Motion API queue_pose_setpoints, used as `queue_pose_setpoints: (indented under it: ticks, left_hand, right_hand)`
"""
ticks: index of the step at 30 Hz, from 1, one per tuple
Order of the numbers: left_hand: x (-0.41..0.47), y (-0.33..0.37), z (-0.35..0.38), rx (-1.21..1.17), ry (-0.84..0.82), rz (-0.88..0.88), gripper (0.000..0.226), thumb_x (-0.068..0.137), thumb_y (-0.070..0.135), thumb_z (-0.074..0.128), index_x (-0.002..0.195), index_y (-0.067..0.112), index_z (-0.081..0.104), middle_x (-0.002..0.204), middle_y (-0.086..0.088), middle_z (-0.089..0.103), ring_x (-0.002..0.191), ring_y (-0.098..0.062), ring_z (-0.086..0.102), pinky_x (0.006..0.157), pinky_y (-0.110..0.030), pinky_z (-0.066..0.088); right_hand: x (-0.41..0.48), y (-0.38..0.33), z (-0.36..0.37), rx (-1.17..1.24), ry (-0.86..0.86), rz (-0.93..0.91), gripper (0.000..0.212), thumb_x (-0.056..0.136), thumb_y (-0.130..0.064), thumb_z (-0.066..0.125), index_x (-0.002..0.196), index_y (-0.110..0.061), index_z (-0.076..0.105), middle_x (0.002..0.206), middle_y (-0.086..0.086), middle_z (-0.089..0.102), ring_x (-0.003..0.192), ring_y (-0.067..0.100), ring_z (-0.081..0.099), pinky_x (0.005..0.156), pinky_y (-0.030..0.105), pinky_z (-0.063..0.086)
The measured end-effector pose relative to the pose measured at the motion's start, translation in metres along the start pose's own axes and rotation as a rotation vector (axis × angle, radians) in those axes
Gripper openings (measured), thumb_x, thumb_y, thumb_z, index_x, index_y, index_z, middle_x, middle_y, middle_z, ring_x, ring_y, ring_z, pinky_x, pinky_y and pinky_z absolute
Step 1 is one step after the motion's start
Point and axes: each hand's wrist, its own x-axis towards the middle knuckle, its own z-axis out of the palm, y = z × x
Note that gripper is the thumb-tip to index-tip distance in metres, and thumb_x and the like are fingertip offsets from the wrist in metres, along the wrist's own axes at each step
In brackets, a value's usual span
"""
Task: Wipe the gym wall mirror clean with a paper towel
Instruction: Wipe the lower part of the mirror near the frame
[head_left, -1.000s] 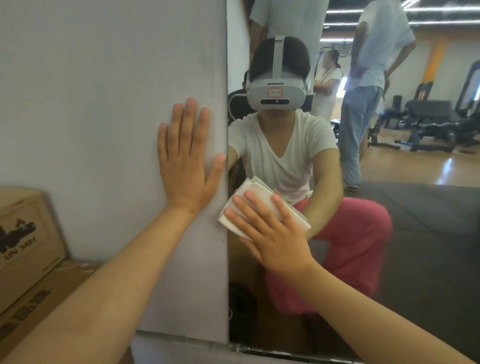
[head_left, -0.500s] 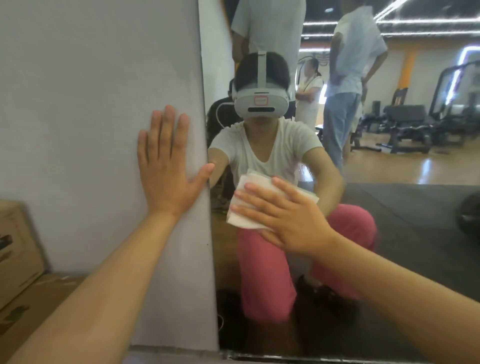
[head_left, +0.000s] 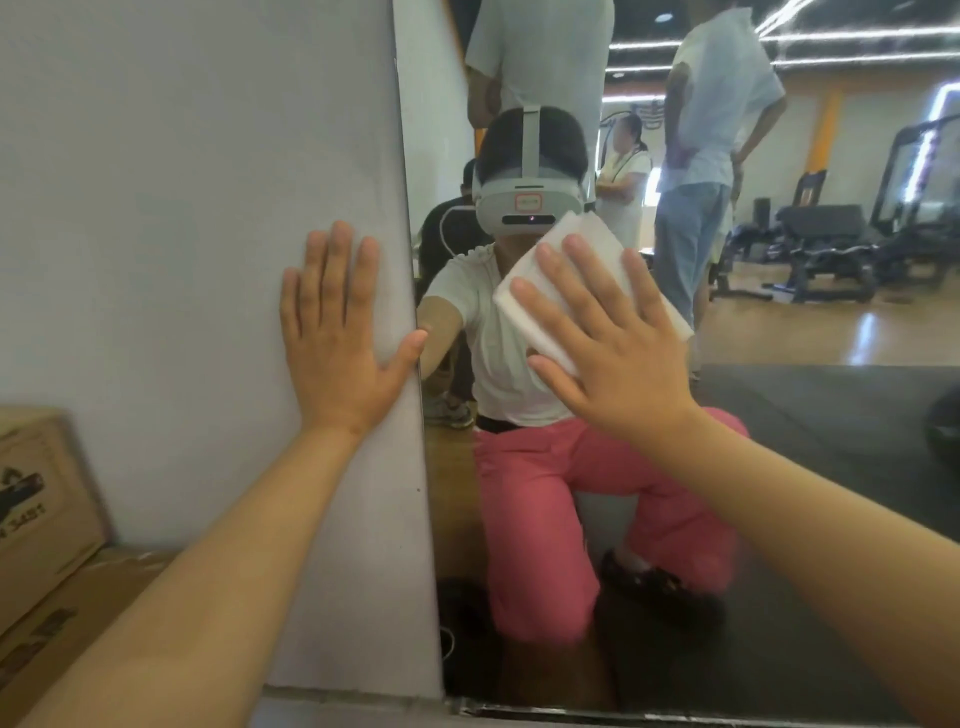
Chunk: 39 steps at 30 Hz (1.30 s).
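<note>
Wiping step in hand, by the look of things. Presses a folded paper towel (head_left: 582, 236) flat against the mirror (head_left: 789, 426) with the right hand (head_left: 618, 353), fingers straight and spread over the pad, palm covering its lower edge. Places the towel near the mirror's left edge, level with the head of the kneeling reflection. Braces with the left hand (head_left: 337, 332), fingers straight and spread, flat on the grey wall (head_left: 182, 208) just beside the mirror, thumb tip reaching to the mirror's edge. Shows no clear streaks or smears on the glass (hard to judge through the reflections), so cannot tell how much is clean. Leaves plenty of glass to the right of and below the towel, probably not yet covered. Calls next for even, flat pressure and a sweep across or down, with the towel held folded under the fingers so no corner peels away. Needs the bracing hand off the glass, lest fresh prints land there. Cardboard boxes (head_left: 47, 509) at lower left, against the wall.
</note>
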Motion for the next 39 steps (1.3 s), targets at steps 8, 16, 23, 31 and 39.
queue_pose_setpoints:
  ticks: [8,16,23,31,39]
  left_hand:
    - [0.0,0.002,0.0,-0.004,0.014,-0.006,0.08,0.099,0.064,0.029,0.158,0.01,0.018,0.163,-0.016,0.019,0.151,-0.033,0.013,0.123,-0.046,0.005]
    - [0.0,0.001,0.001,-0.01,0.009,-0.007,0.08,0.098,0.062,0.028,0.158,0.011,0.017,0.164,-0.015,0.018,0.152,-0.033,0.012,0.124,-0.047,0.006]
    - [-0.001,0.0,0.001,0.001,-0.007,0.005,0.079,0.098,0.062,0.024,0.159,0.014,0.008,0.165,-0.016,0.015,0.153,-0.029,0.007,0.124,-0.049,0.006]
    - [-0.001,0.002,-0.004,-0.01,-0.057,-0.018,0.079,0.099,0.059,0.027,0.159,0.013,0.007,0.164,-0.018,0.014,0.153,-0.026,0.002,0.123,-0.052,0.008]
    - [-0.045,0.064,-0.021,-0.33,-0.122,-0.243,0.071,0.102,0.041,0.028,0.158,0.004,0.003,0.167,-0.012,0.004,0.154,-0.024,0.001,0.124,-0.048,0.009]
  right_hand:
    - [-0.093,-0.015,0.004,0.066,-0.176,-0.173,0.055,0.104,-0.041,0.035,0.156,-0.025,0.031,0.164,0.002,0.022,0.153,0.022,0.017,0.124,0.05,0.008]
    - [-0.119,0.003,0.007,0.009,-0.236,-0.389,0.058,0.101,-0.041,0.036,0.156,-0.023,0.031,0.164,-0.001,0.022,0.153,0.019,0.013,0.125,0.046,0.003]
    - [-0.058,0.073,-0.013,-0.107,-0.112,-0.263,0.058,0.102,-0.044,0.03,0.157,-0.023,0.031,0.163,0.006,0.025,0.152,0.023,0.02,0.122,0.049,0.01]
    - [-0.04,0.081,-0.023,-0.085,-0.045,-0.069,0.057,0.104,-0.045,0.036,0.156,-0.021,0.034,0.162,0.007,0.028,0.152,0.028,0.022,0.123,0.051,0.009]
    - [-0.081,0.059,-0.013,-0.025,-0.068,-0.059,0.054,0.105,-0.044,0.032,0.155,-0.024,0.033,0.163,0.007,0.026,0.152,0.027,0.019,0.123,0.053,0.01]
